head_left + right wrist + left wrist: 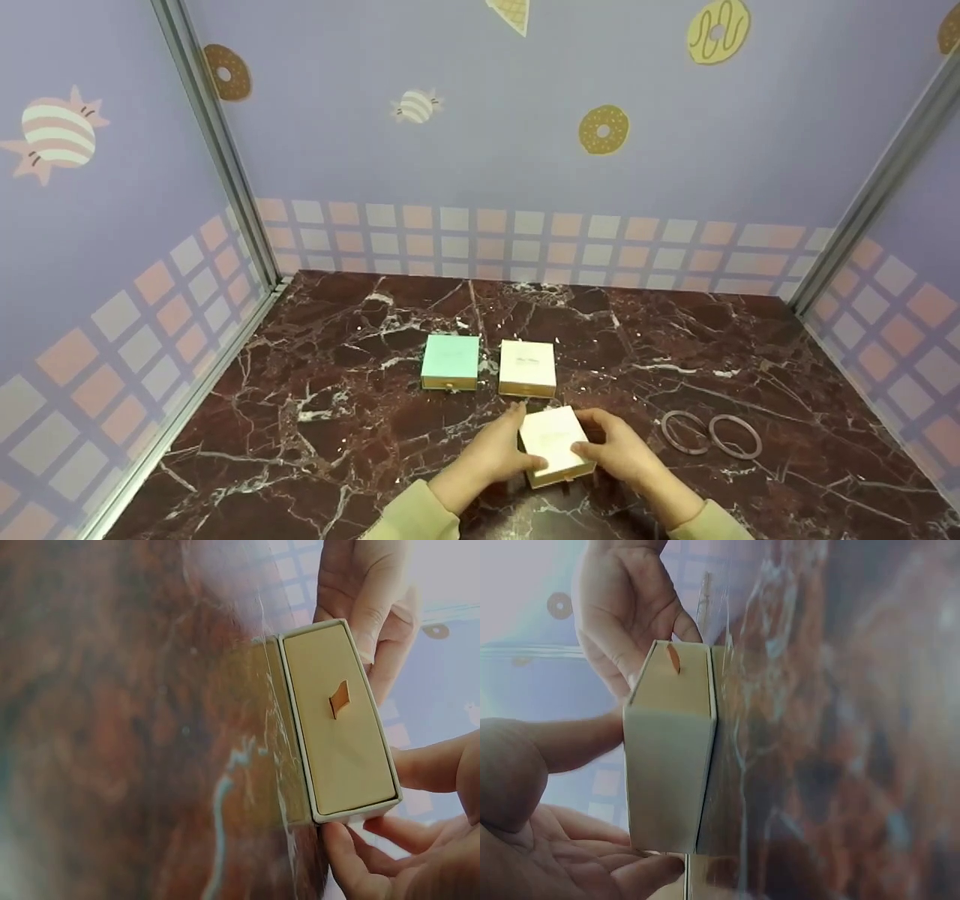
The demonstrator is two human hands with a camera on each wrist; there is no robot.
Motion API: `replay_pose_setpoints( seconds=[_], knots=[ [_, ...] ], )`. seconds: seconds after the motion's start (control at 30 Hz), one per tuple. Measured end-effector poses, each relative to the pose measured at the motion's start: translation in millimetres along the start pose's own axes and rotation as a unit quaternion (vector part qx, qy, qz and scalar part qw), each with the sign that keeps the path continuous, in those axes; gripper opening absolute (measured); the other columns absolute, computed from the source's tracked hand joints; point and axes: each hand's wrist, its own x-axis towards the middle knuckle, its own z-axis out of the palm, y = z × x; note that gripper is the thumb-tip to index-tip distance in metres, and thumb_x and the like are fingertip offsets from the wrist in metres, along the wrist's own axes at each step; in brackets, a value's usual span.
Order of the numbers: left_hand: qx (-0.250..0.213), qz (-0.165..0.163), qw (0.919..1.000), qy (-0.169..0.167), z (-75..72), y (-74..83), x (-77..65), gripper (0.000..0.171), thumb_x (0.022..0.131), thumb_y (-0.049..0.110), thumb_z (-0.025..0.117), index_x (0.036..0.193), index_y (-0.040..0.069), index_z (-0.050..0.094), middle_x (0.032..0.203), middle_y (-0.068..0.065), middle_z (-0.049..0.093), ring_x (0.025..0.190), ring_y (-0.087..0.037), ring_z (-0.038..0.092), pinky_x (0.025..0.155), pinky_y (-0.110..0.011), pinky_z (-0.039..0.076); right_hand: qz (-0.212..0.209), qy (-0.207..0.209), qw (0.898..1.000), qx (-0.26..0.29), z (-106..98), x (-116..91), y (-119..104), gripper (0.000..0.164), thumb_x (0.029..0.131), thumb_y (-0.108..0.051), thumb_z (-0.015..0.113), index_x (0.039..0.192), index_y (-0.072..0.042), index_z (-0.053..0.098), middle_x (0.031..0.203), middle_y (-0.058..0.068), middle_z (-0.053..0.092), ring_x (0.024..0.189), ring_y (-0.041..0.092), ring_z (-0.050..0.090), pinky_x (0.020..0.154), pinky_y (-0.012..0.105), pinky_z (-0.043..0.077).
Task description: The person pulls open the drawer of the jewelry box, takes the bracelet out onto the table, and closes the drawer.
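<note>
A small cream drawer box [553, 439] sits on the marble table, turned slightly, its tan drawer front toward me. My left hand [493, 451] holds its left side, thumb on the top near the front edge and fingers along the side. On the right side my right hand [621, 450] grips it, thumb over the top edge and fingers toward the back corner. An orange pull tab [340, 700] sticks out of the drawer front in the right wrist view. The drawer is closed. In the left wrist view the box's pale side wall [667, 776] shows between the hands.
Behind the held box stand a mint green drawer box [451, 358] and another cream drawer box [527, 364], side by side. Two pale ring bangles [736, 437] lie to the right. Patterned panels [465, 172] enclose the table [315, 480] at the back and sides.
</note>
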Motion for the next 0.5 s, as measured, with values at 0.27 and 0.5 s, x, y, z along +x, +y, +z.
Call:
replay_pose_setpoints(
  seconds=[0.27,0.5],
  knots=[
    [0.044,0.024,0.9987,0.001,0.1,-3.7,1.7,0.098,0.076,0.03,0.092,0.15,-0.01,0.043,0.156,-0.027,0.047,0.144,-0.043,0.047,0.121,-0.056,0.041,-0.015,-0.044,0.999,-0.016,-4.1,1.5,0.0,0.055,0.093,-0.004,0.068,0.142,0.012,0.052,0.139,0.03,0.061,0.12,0.034,0.064,0.091,0.023,0.054],
    [0.032,0.029,0.999,0.008,1.3,-3.6,0.1,0.097,0.075,0.028,0.093,0.149,-0.012,0.044,0.147,-0.028,0.056,0.135,-0.042,0.056,0.115,-0.053,0.047,0.012,0.047,0.991,-0.121,-9.5,-2.3,-9.4,0.038,0.088,-0.016,0.079,0.115,0.005,0.065,0.1,0.014,0.073,0.09,0.023,0.069,0.077,0.033,0.058]
  ],
)
